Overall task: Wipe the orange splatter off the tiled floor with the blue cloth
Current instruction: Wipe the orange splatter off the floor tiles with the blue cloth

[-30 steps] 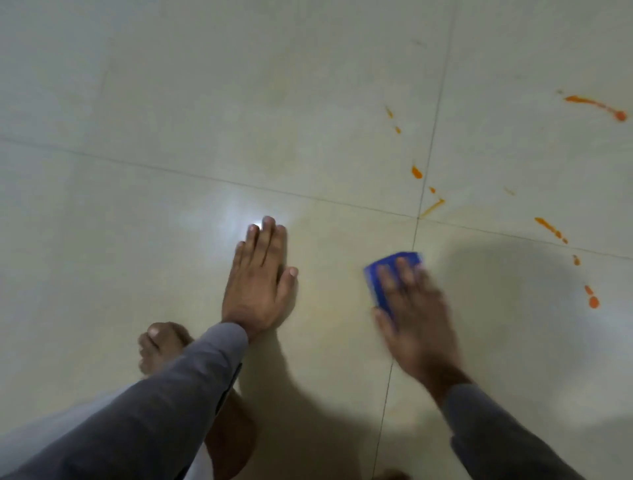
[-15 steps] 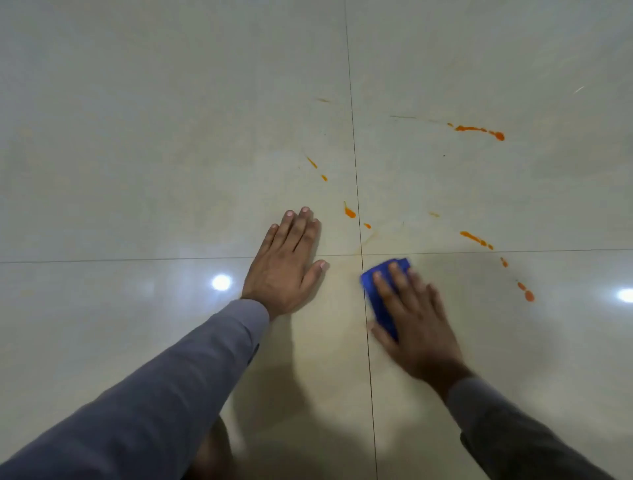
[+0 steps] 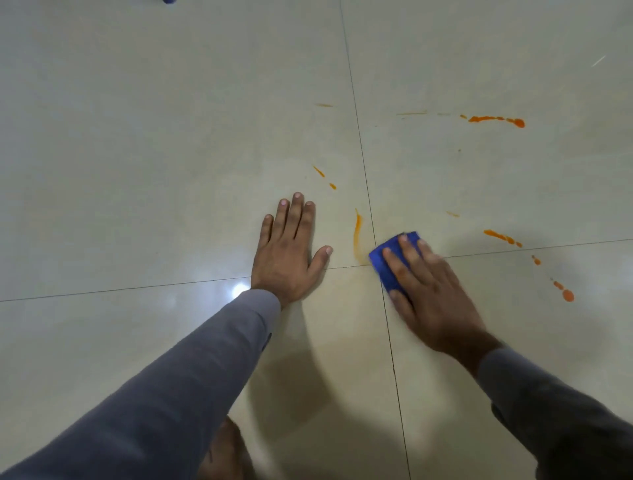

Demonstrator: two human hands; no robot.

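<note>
My right hand presses the folded blue cloth flat on the pale tiled floor, right at the crossing of the grout lines. Most of the cloth is hidden under my fingers. Just left of the cloth runs a smeared orange streak. Further orange splatter lies around: small dashes ahead of my left hand, a trail far ahead on the right, and drops to the right of my right hand. My left hand rests flat on the floor, fingers spread, holding nothing.
Grey sleeves cover both my arms. My knee or foot shows at the bottom edge. A ceiling light glares off the tile by my left wrist. A small blue object peeks in at the top edge.
The cloth under my right hand has slid forward to the grout crossing, and an orange spot there is now smeared into a long streak. My left hand stays planted.
</note>
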